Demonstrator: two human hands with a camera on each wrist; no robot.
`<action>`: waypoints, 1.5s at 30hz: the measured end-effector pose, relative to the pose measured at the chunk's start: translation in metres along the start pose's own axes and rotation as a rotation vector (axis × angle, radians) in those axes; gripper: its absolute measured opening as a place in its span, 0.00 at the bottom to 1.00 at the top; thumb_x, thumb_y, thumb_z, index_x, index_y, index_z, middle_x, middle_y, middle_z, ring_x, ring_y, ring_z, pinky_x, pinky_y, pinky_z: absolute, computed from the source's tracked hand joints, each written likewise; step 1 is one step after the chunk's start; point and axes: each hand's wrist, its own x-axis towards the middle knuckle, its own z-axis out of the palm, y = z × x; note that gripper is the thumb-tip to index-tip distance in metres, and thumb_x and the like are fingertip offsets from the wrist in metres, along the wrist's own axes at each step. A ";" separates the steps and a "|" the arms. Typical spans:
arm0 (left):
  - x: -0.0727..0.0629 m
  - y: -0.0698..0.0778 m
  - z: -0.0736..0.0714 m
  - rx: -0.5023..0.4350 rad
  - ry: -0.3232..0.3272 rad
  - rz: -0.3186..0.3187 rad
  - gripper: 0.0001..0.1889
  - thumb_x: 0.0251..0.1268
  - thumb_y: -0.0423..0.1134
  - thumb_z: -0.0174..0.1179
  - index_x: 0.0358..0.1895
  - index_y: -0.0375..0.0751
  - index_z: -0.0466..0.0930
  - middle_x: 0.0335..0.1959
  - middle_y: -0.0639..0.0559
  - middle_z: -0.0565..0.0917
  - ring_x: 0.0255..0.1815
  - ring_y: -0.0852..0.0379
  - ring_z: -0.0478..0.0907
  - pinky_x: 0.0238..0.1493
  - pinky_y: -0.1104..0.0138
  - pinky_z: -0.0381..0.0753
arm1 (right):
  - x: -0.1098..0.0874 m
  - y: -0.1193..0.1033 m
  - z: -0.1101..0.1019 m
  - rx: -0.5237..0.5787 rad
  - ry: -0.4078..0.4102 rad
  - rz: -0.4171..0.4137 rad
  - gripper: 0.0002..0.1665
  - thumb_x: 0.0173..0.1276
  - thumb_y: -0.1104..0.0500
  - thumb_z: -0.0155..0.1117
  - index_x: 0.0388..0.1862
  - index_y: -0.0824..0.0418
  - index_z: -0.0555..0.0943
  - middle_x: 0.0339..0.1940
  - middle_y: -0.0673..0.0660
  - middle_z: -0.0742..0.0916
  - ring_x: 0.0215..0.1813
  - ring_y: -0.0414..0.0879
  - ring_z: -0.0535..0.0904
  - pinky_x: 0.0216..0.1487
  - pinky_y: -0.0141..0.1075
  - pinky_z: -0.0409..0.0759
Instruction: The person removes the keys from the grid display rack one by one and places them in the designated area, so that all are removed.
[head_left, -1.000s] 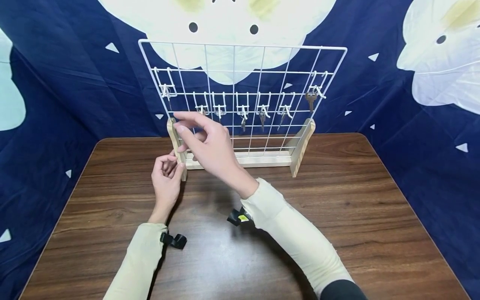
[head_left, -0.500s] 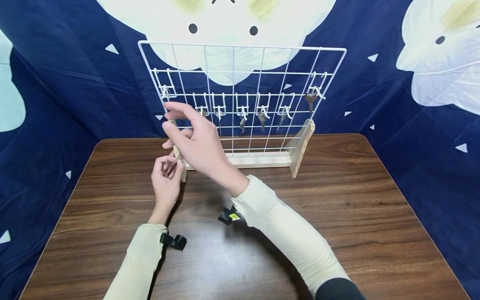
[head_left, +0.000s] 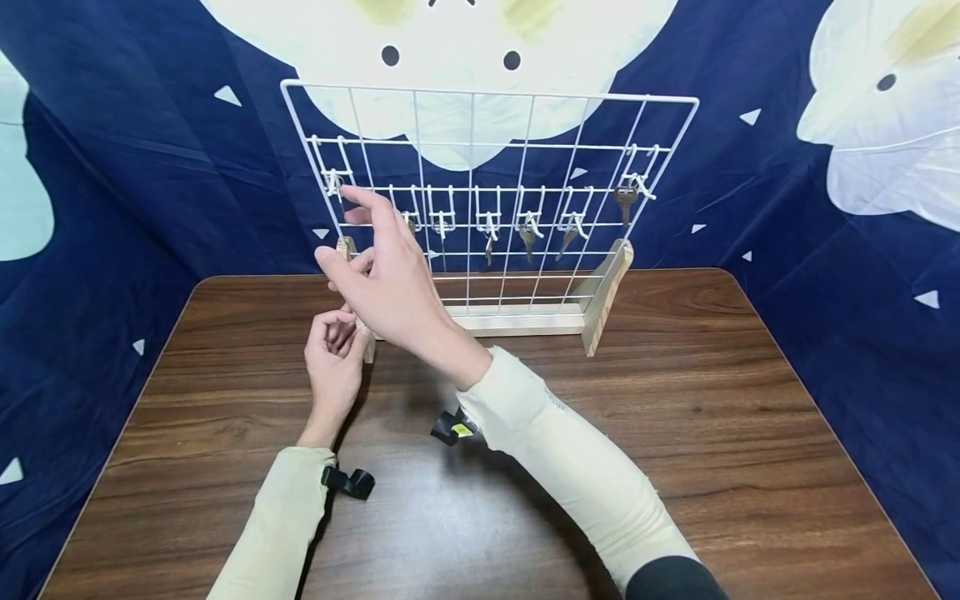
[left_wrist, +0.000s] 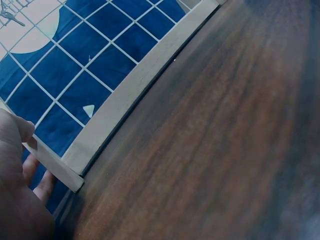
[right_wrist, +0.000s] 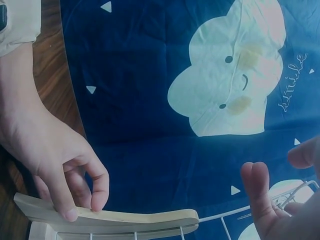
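A white wire grid rack [head_left: 487, 147] stands upright between two wooden feet. My left hand [head_left: 333, 375] pinches the left wooden foot [right_wrist: 135, 217] between thumb and fingers, as the right wrist view shows clearly. My right hand [head_left: 397, 287] is raised in front of the rack's left side, thumb and fingers apart, with nothing visible between them. Its index finger is close to the upper left hook [head_left: 333, 179], where something metallic hangs, partly hidden. A brown key [head_left: 626, 202] hangs on the upper right hook. Several lower hooks carry keys, among them one bronze key [head_left: 528, 237] right of the middle.
The rack stands near the back of a brown wooden table [head_left: 637, 450]. Dark blue cloth [head_left: 142, 158] with white cloud shapes hangs behind and at both sides. Black wrist straps with small cameras are on both cream sleeves [head_left: 570, 467].
My right hand has moved left and slightly up toward the upper left hook, its index finger rising away from the thumb. My left hand stays on the wooden foot.
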 end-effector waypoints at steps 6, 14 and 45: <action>0.000 0.000 0.000 -0.001 0.006 -0.004 0.15 0.70 0.15 0.65 0.55 0.17 0.72 0.52 0.58 0.90 0.59 0.62 0.87 0.63 0.73 0.84 | 0.003 -0.003 0.003 0.008 0.004 0.048 0.41 0.82 0.57 0.67 0.86 0.55 0.62 0.71 0.55 0.77 0.36 0.38 0.89 0.48 0.27 0.84; 0.001 -0.001 0.001 -0.003 0.008 -0.015 0.18 0.70 0.16 0.65 0.56 0.14 0.69 0.47 0.60 0.89 0.56 0.64 0.87 0.62 0.73 0.85 | 0.007 -0.005 0.005 0.026 -0.005 0.053 0.44 0.81 0.57 0.67 0.88 0.56 0.58 0.73 0.57 0.76 0.36 0.36 0.89 0.51 0.25 0.81; 0.001 -0.003 -0.002 0.021 0.000 -0.003 0.17 0.71 0.18 0.68 0.56 0.15 0.72 0.59 0.57 0.90 0.62 0.62 0.86 0.66 0.72 0.83 | 0.019 0.000 0.017 0.234 0.094 0.096 0.26 0.83 0.65 0.64 0.75 0.63 0.70 0.57 0.59 0.83 0.24 0.40 0.87 0.29 0.43 0.91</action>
